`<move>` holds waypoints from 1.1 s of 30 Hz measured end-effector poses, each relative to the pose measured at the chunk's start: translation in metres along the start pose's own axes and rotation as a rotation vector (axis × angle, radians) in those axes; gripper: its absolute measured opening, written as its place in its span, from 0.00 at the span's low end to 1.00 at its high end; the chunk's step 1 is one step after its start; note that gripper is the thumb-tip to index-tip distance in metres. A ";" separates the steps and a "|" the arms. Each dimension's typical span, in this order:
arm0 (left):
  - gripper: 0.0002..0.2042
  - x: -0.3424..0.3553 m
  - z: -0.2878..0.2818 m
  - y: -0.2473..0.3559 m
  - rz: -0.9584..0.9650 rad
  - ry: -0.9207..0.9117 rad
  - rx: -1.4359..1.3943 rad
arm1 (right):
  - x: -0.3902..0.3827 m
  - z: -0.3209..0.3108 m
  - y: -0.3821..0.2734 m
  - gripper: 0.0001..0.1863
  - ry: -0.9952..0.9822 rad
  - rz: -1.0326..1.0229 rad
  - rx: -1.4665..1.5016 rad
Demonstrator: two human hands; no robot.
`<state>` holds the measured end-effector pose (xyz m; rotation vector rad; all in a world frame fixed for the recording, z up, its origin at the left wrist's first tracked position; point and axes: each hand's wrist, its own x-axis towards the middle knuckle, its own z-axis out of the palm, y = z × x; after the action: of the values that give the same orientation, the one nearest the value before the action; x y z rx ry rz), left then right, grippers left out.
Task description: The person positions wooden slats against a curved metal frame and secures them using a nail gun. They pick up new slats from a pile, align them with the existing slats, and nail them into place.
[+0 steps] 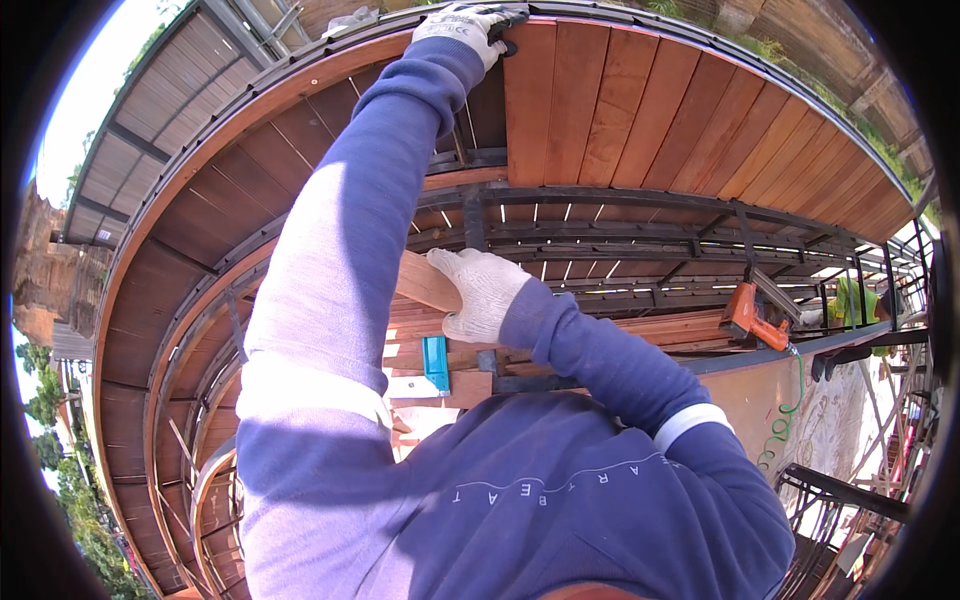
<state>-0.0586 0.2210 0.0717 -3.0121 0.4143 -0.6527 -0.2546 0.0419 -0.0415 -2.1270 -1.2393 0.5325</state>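
My left hand [468,30], in a white glove with dark fingertips, reaches to the far edge of the frame. Its thumb and forefinger are spread, near the corner of the leftmost fixed plank [530,100]. Closer to my body, my right hand [487,292], also gloved, is closed around the end of a wooden board [428,284]. The board's other end disappears behind my left forearm. Reddish-brown planks lie side by side to the right of my left hand, over a dark metal frame [473,215].
An orange nail gun [750,318] with a coiled green hose [785,425] sits at the right. Below the held board is a teal tool or box [436,365]. More boards [660,330] lie stacked beneath the frame. Curved, wood-faced tiers [190,240] sweep down the left.
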 end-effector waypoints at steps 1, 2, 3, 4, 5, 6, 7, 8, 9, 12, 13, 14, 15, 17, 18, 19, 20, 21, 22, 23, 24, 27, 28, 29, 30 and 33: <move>0.30 0.001 0.000 0.005 -0.064 -0.016 0.050 | -0.022 -0.005 0.014 0.42 0.104 -0.059 0.081; 0.26 0.003 -0.003 0.016 -0.122 -0.029 0.097 | -0.044 -0.011 0.034 0.44 0.116 -0.067 0.167; 0.23 0.004 -0.004 0.021 -0.188 -0.043 0.147 | -0.066 -0.017 0.053 0.45 0.124 -0.080 0.253; 0.24 0.004 0.002 0.014 -0.184 -0.039 0.155 | -0.090 -0.025 0.060 0.45 0.115 0.013 0.540; 0.24 0.002 0.002 0.013 -0.181 -0.039 0.125 | -0.118 -0.033 0.065 0.44 0.116 0.115 0.827; 0.24 0.001 -0.003 0.011 -0.180 -0.025 0.100 | -0.143 -0.043 0.079 0.42 0.154 0.038 1.055; 0.25 -0.003 -0.003 0.008 -0.174 -0.028 0.074 | -0.159 -0.049 0.081 0.40 0.191 -0.037 1.298; 0.25 -0.003 0.003 0.004 -0.181 0.012 0.071 | -0.161 -0.050 0.080 0.38 0.310 -0.049 1.296; 0.25 -0.004 0.001 0.003 -0.161 0.011 0.059 | -0.160 -0.052 0.074 0.37 0.431 -0.066 1.295; 0.25 -0.002 0.007 -0.003 -0.147 0.035 0.051 | -0.146 -0.061 0.073 0.33 0.726 0.018 1.213; 0.25 0.000 0.007 0.001 -0.134 0.044 0.057 | -0.140 -0.066 0.076 0.33 0.821 0.072 1.168; 0.26 0.002 0.008 0.005 -0.123 0.052 0.072 | -0.130 -0.061 0.081 0.27 1.017 0.022 1.072; 0.26 0.001 0.008 0.007 -0.118 0.059 0.087 | -0.127 -0.063 0.085 0.25 1.011 0.081 0.986; 0.27 0.004 0.003 0.007 -0.180 -0.013 0.020 | -0.125 -0.070 0.090 0.22 0.997 0.200 0.814; 0.27 0.001 0.005 0.006 -0.168 0.001 0.016 | -0.120 -0.074 0.079 0.18 0.977 0.290 0.827; 0.27 0.001 0.005 0.004 -0.152 0.023 0.013 | -0.121 -0.076 0.082 0.18 0.952 0.324 0.815; 0.27 0.001 0.006 0.004 -0.144 0.028 0.002 | -0.123 -0.078 0.087 0.18 0.928 0.359 0.803; 0.27 -0.002 0.001 0.004 -0.162 -0.015 -0.008 | -0.121 -0.080 0.087 0.18 0.892 0.388 0.795; 0.27 -0.004 0.001 0.002 -0.153 0.010 -0.014 | -0.120 -0.082 0.084 0.17 0.907 0.402 0.816; 0.27 -0.005 0.002 0.000 -0.147 0.034 -0.019 | -0.120 -0.086 0.081 0.16 0.897 0.428 0.774; 0.27 -0.006 0.002 0.001 -0.152 0.022 -0.014 | -0.118 -0.090 0.078 0.15 0.884 0.452 0.733; 0.27 -0.005 0.004 0.003 -0.145 0.047 0.000 | -0.107 -0.096 0.081 0.13 0.916 0.405 0.529; 0.26 -0.005 0.004 0.003 -0.143 0.048 0.002 | -0.102 -0.096 0.084 0.13 0.934 0.367 0.451; 0.26 -0.005 0.004 0.002 -0.142 0.049 0.004 | -0.095 -0.099 0.085 0.12 0.932 0.338 0.407; 0.26 -0.001 0.004 0.003 -0.129 0.055 -0.034 | -0.089 -0.103 0.087 0.12 0.935 0.315 0.358; 0.26 -0.005 0.003 0.008 -0.140 0.048 -0.040 | -0.082 -0.106 0.090 0.13 0.986 0.153 0.170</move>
<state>-0.0639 0.2142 0.0659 -3.0899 0.2215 -0.7358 -0.1719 -0.0957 -0.0224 -1.9196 -0.4504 -0.3403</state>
